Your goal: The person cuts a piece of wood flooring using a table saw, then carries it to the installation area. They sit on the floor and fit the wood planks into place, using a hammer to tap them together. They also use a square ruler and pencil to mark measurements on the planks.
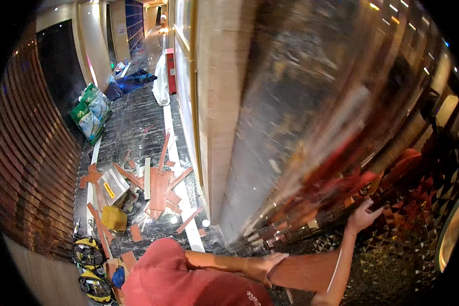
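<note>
head-worn left fisheye | faces down | close (over red sleeve (158, 262)) | corridor floor (135, 120) beyond

There are two tool bags (89, 252) (one yellow container (114, 218)).

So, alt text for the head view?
The person's left hand grips a reddish-brown board; the open right hand, apparently empty, is to its right. At left, scattered boards lie on dark marbled floor around a metal box and yellow object.
</note>
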